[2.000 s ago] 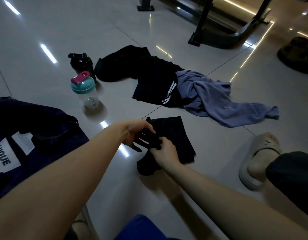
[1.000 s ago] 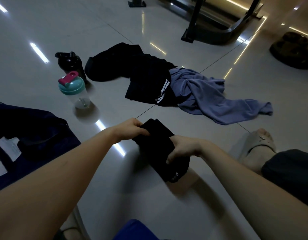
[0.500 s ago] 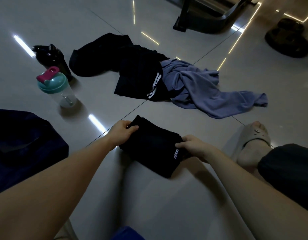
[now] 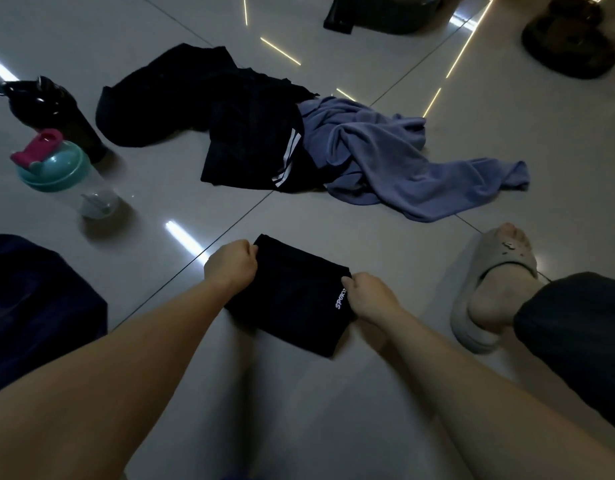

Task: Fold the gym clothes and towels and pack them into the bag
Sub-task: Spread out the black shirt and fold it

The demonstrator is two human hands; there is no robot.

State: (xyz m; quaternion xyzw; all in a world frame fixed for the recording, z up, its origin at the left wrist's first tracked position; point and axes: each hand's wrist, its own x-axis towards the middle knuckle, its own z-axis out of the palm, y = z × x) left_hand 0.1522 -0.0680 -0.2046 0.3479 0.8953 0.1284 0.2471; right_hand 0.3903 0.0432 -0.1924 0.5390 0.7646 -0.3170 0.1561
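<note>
- Curled tighter than half a second ago, left hand (image 4: 231, 265) grips the upper-left corner of the folded black garment (image 4: 292, 303)
- Right hand (image 4: 368, 297) pinches its right edge
- It lies flat on the floor (image 4: 299, 410), centre frame
- Dark bag (image 4: 39, 306) at left edge

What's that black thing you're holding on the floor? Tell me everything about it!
The black cloth is a soft, dark garment folded into a flat, thick rectangle. It lies slanted on the shiny tiled floor. Small white letters reading "SPORT" run along its right edge. The left hand grips its far left corner with curled fingers, and the right hand pinches the right edge beside the letters.
</note>
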